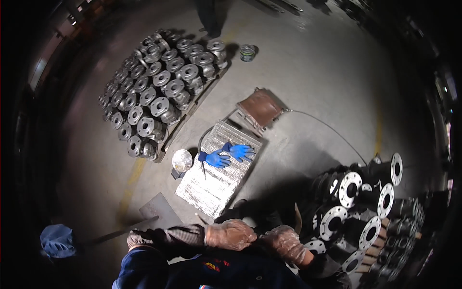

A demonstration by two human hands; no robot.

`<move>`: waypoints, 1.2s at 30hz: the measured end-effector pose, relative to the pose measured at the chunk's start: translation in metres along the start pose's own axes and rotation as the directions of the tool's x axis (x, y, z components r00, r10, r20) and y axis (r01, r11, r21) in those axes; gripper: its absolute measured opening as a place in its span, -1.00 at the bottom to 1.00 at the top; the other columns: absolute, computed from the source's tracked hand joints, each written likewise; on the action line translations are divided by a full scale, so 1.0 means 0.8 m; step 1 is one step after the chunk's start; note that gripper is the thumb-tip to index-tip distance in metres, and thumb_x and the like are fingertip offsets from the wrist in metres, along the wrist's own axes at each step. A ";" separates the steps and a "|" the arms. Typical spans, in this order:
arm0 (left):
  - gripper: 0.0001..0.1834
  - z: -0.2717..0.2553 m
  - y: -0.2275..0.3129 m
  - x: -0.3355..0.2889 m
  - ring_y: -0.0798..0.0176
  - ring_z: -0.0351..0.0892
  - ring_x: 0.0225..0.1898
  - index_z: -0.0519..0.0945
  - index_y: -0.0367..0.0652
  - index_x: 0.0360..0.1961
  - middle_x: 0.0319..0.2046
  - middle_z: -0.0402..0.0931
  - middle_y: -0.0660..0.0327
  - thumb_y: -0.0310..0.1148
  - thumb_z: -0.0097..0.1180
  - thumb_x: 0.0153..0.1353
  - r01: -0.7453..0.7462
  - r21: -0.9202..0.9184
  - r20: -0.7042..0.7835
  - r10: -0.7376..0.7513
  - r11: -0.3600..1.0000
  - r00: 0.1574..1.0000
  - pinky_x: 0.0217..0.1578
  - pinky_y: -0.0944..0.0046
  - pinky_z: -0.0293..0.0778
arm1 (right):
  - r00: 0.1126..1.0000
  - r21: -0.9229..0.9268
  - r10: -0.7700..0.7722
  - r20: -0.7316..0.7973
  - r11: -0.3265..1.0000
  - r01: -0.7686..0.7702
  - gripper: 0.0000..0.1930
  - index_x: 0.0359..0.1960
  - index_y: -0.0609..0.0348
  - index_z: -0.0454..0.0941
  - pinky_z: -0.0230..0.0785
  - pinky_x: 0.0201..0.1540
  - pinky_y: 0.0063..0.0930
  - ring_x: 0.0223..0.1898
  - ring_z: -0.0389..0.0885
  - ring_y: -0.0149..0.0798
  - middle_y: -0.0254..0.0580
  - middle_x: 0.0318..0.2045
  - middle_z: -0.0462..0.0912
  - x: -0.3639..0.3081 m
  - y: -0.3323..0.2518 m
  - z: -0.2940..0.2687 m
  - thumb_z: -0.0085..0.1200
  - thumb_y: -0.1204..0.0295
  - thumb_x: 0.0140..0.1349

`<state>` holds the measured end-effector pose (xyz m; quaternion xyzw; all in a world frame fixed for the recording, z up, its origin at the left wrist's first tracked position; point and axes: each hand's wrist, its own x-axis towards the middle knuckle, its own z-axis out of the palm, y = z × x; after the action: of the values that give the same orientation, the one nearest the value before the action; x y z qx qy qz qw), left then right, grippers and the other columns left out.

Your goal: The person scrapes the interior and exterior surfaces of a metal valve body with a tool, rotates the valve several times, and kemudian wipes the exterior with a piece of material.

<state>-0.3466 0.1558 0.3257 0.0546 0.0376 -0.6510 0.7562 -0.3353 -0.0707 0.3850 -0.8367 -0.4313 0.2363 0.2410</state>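
My left hand (231, 235) and my right hand (286, 243) are close together in front of my chest, both in clear, wrinkled plastic gloves. The left has its fingers curled and its knuckles toward the right hand. Bent fingers show on the right hand too; what either one holds, if anything, is hidden. Beyond them stands a low table (204, 192) covered in shiny silver foil. Two blue work gloves, a nearer one (217, 159) and a farther one (241, 152), lie flat on it. A dark hose (200, 144) curves over the table's left edge.
Grey flanged metal castings (160, 107) crowd a pallet at far left. Black flanged pipe fittings (350, 189) are stacked at right. A brown-topped stool (261, 108), a small bucket (247, 53), a round foil-topped object (182, 160) and a blue-covered object (57, 240) stand around. A person's legs (208, 19) show far off.
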 end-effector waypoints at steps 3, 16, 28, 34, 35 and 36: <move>-0.76 0.069 0.096 0.012 0.09 0.58 -0.39 0.53 -0.33 -0.37 -0.50 0.52 -0.06 -0.45 0.10 -0.12 -0.063 0.965 0.127 0.244 -0.255 0.961 -0.33 0.12 0.45 | 0.999 -0.137 -0.052 -0.010 0.989 0.050 -0.86 -0.35 -0.02 0.55 0.37 -0.14 -0.37 -0.37 0.55 -0.30 -0.39 -0.49 0.53 0.016 0.012 -0.076 -0.03 0.37 0.06; -0.80 -0.285 0.108 -0.205 0.07 0.60 -0.34 0.61 -0.16 -0.49 -0.51 0.58 0.07 -0.33 -0.01 0.16 0.932 0.350 -0.198 0.980 0.094 -0.024 -0.34 0.17 0.48 | 0.666 0.198 0.429 -0.610 0.897 -0.396 -0.82 -0.40 0.32 0.54 0.37 -0.19 -0.41 -0.33 0.52 -0.20 -0.04 -0.41 0.59 0.003 0.333 -0.288 -0.04 0.44 0.23; -0.77 -0.245 0.227 0.038 0.31 0.56 -0.28 0.57 -0.22 -0.21 -0.30 0.59 0.22 -0.37 0.12 0.12 -0.683 0.683 -0.705 0.480 0.259 -0.522 -0.19 0.30 0.52 | 0.757 0.872 0.638 -0.141 0.443 -0.211 -0.60 0.07 0.21 0.40 0.28 -0.30 -0.52 -0.15 0.49 -0.40 -0.29 -0.11 0.55 0.244 0.478 -0.421 -0.14 0.19 0.35; -0.74 -0.282 0.416 0.101 0.26 0.57 -0.24 0.55 -0.23 -0.16 -0.25 0.59 0.16 -0.43 0.10 0.09 -0.462 0.830 -0.536 0.675 0.311 -0.508 -0.15 0.29 0.50 | 0.660 0.998 0.750 -0.041 0.062 -0.008 -0.64 0.05 0.15 0.40 0.33 -0.35 -0.51 -0.13 0.51 -0.35 -0.29 -0.10 0.54 0.319 0.481 -0.450 0.00 0.26 0.29; -0.70 -0.276 0.437 0.104 0.27 0.58 -0.23 0.55 -0.24 -0.13 -0.24 0.60 0.16 -0.43 0.12 0.06 -0.150 0.878 -0.468 0.749 0.455 -0.469 -0.16 0.32 0.49 | 0.653 0.999 0.757 -0.023 -0.001 0.036 -0.66 0.03 0.15 0.41 0.37 -0.31 -0.44 -0.08 0.52 -0.28 -0.26 -0.07 0.53 0.336 0.474 -0.457 0.01 0.27 0.28; -0.66 -0.271 0.460 0.106 0.29 0.58 -0.23 0.55 -0.25 -0.11 -0.24 0.61 0.16 -0.43 0.15 0.03 0.157 0.851 -0.401 0.813 0.501 -0.423 -0.17 0.34 0.48 | 0.658 0.999 0.753 -0.020 -0.001 0.032 -0.66 0.03 0.15 0.41 0.37 -0.31 -0.44 -0.08 0.52 -0.28 -0.26 -0.07 0.53 0.347 0.475 -0.462 0.01 0.27 0.28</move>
<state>0.0327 0.1549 0.1127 0.7711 0.3545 0.0377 0.5276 0.2623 -0.1072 0.3876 -0.5712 0.1868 0.2458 0.7605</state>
